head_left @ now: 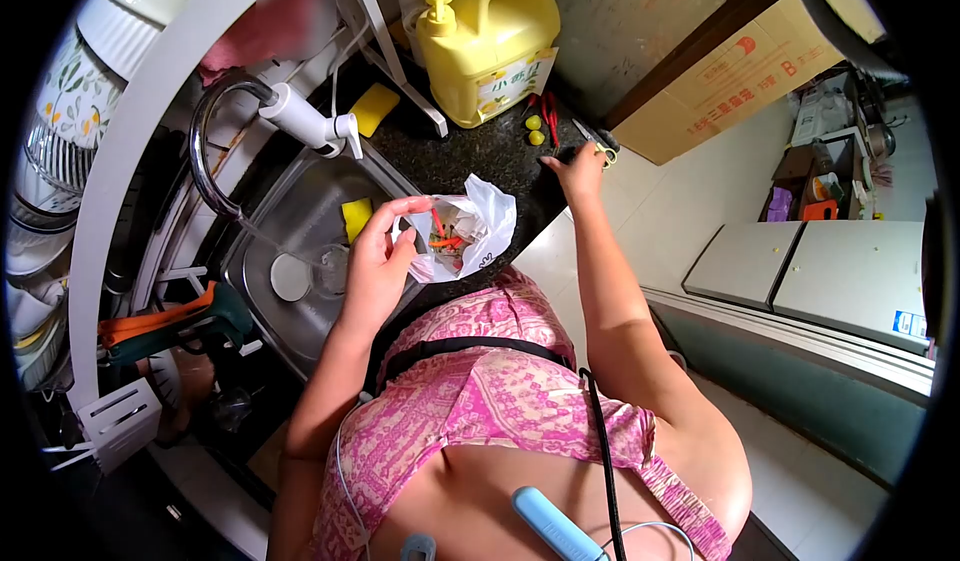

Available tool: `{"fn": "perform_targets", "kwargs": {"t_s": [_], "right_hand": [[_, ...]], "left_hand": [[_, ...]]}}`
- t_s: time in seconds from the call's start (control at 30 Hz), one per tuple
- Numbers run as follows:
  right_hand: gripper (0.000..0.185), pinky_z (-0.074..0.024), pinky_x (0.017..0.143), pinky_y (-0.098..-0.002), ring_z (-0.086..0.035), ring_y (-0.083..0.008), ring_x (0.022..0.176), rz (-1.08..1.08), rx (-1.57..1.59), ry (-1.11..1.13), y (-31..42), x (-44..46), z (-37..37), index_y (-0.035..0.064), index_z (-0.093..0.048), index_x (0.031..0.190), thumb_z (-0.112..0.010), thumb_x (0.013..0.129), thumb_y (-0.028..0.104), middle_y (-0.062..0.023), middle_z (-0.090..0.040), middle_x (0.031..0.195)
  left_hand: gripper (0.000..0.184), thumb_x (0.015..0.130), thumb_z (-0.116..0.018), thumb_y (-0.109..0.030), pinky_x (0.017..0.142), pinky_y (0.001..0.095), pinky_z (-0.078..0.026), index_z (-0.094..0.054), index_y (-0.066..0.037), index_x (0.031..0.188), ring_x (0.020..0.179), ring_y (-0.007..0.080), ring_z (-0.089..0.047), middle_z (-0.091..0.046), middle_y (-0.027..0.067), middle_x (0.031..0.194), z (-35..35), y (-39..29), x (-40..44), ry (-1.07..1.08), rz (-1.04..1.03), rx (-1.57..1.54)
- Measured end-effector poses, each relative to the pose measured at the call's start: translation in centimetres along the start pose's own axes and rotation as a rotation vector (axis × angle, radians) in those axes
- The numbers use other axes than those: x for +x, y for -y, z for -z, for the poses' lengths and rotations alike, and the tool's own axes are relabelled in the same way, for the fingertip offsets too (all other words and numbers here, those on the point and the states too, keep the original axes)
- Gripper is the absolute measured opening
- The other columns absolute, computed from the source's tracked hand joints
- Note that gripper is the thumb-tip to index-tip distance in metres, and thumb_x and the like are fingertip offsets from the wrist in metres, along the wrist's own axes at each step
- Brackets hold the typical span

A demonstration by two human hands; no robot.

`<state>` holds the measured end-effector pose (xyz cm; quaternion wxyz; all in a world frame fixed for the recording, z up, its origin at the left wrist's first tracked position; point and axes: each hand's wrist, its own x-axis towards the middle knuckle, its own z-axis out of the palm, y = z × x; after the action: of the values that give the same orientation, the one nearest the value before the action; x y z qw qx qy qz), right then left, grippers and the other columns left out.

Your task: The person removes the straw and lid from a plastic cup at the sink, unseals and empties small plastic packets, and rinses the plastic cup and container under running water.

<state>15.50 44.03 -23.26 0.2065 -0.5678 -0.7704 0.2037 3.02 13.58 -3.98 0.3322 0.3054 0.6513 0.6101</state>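
My left hand (pixel 385 246) grips the rim of a white plastic bag (pixel 490 216), held open over the counter edge beside the sink. Inside the bag lie red and orange pieces and other scraps. At the counter's right end, my right hand (pixel 580 173) is at the handles of a pair of scissors (pixel 603 152) with light green grips, whose blades point toward the back. Red chillies (pixel 550 118) and small yellow-green round fruits (pixel 536 138) lie just behind the scissors.
The steel sink (pixel 270 306) holds a white dish (pixel 291 278) and a yellow sponge (pixel 356 219), below a curved faucet (pixel 197 151). Another yellow cloth (pixel 373 111) and a large yellow pump jug (pixel 490 51) stand behind. A cardboard box (pixel 730 71) is at the right.
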Motion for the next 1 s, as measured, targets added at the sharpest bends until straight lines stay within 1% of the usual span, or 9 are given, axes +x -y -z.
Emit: {"fn": "perform_targets", "kwargs": {"t_s": [0.1, 0.33, 0.53, 0.63, 0.7, 0.8, 0.9, 0.93, 1.0], "right_hand": [[0.063, -0.0493, 0.084, -0.0445, -0.056, -0.0432, 0.101, 0.037, 0.021, 0.028, 1.8, 0.0, -0.5, -0.0015, -0.052, 0.107, -0.088, 0.062, 0.025, -0.0252, -0.053, 0.11], [0.019, -0.0507, 0.075, -0.0432, -0.062, -0.0353, 0.081, 0.136, 0.041, 0.024, -0.3, 1.6, -2.4, 0.0021, -0.064, 0.082, -0.073, 0.067, 0.009, -0.0174, -0.063, 0.085], [0.019, -0.0531, 0.073, -0.0426, -0.064, -0.04, 0.079, 0.152, 0.024, 0.277, -1.2, -0.1, 0.7, 0.004, -0.066, 0.084, -0.07, 0.065, 0.006, -0.0228, -0.065, 0.086], [0.016, -0.053, 0.063, -0.0286, -0.063, -0.015, 0.066, -0.169, 0.781, 0.485, -0.8, -0.6, 2.9, 0.0023, -0.062, 0.087, -0.071, 0.073, 0.003, -0.0056, -0.064, 0.075], [0.013, -0.0508, 0.066, -0.0236, -0.06, -0.0089, 0.07, -0.018, 0.995, 0.568, 2.7, -2.4, 6.9, 0.0023, -0.059, 0.089, -0.067, 0.079, -0.001, -0.0014, -0.062, 0.078], [0.013, -0.0513, 0.073, -0.0257, -0.061, -0.0109, 0.081, 0.343, 1.088, 0.717, 10.3, -7.7, 13.0, 0.0027, -0.058, 0.095, -0.063, 0.084, -0.002, -0.0021, -0.062, 0.088], [0.028, -0.0519, 0.076, -0.0306, -0.065, -0.0185, 0.086, 1.013, 0.556, 0.824, 12.8, -10.1, 12.5, 0.0023, -0.064, 0.1, -0.066, 0.074, -0.007, -0.012, -0.066, 0.093], [0.027, -0.0524, 0.073, -0.0325, -0.066, -0.0226, 0.082, 0.994, 0.392, 0.847, 12.1, -10.5, 11.3, 0.0023, -0.066, 0.098, -0.069, 0.072, -0.004, -0.0138, -0.066, 0.09], [0.022, -0.0531, 0.068, -0.0334, -0.068, -0.0248, 0.075, 0.951, 0.389, 0.858, 11.6, -9.2, 10.7, 0.0019, -0.069, 0.095, -0.07, 0.072, 0.001, -0.0149, -0.068, 0.086]], "left_hand": [[0.035, 0.09, -0.044, 0.009, 0.1, 0.0274, -0.038, -0.054, 0.001, 0.122, 0.117, 0.0141, -0.052, -0.059, 0.0086, 0.122, 0.1, 0.4, 0.2, 0.018, -0.016, 0.015], [0.032, 0.091, -0.045, 0.008, 0.099, 0.0268, -0.039, -0.056, 0.0, 0.121, 0.115, 0.0133, -0.053, -0.06, 0.0072, 0.121, 0.1, 0.3, 0.4, 0.027, -0.012, 0.028], [0.037, 0.09, -0.043, 0.009, 0.095, 0.0247, -0.04, -0.052, 0.0, 0.125, 0.115, 0.0126, -0.053, -0.058, 0.0084, 0.123, -0.1, 0.2, 0.6, 0.033, -0.043, 0.025], [0.043, 0.089, -0.042, 0.012, 0.095, 0.0236, -0.04, -0.048, 0.0, 0.13, 0.116, 0.0128, -0.053, -0.057, 0.0099, 0.126, -0.4, -0.4, 0.6, 0.029, -0.056, 0.004], [0.046, 0.088, -0.041, 0.014, 0.098, 0.024, -0.039, -0.046, 0.0, 0.132, 0.117, 0.0134, -0.052, -0.056, 0.0107, 0.127, -0.6, -0.6, 0.5, 0.026, -0.022, -0.012], [0.054, 0.089, -0.041, 0.013, 0.076, 0.016, -0.041, -0.038, -0.004, 0.14, 0.112, 0.0067, -0.05, -0.048, 0.0112, 0.139, -0.9, -1.0, 0.3, 0.042, 0.035, -0.009], [0.054, 0.089, -0.04, 0.013, 0.073, 0.0152, -0.04, -0.038, -0.004, 0.14, 0.105, 0.0041, -0.051, -0.048, 0.011, 0.139, -1.8, -1.5, 0.6, 0.032, -0.036, 0.023], [0.052, 0.089, -0.044, 0.013, 0.071, 0.0177, -0.044, -0.041, -0.004, 0.138, 0.087, 0.0026, -0.055, -0.053, 0.0095, 0.135, -1.7, -1.4, 0.6, 0.007, -0.043, 0.039], [0.052, 0.089, -0.044, 0.013, 0.073, 0.0182, -0.045, -0.042, -0.004, 0.138, 0.09, 0.0038, -0.056, -0.053, 0.0097, 0.135, -1.4, -1.5, 0.6, 0.008, -0.039, 0.059]]}}
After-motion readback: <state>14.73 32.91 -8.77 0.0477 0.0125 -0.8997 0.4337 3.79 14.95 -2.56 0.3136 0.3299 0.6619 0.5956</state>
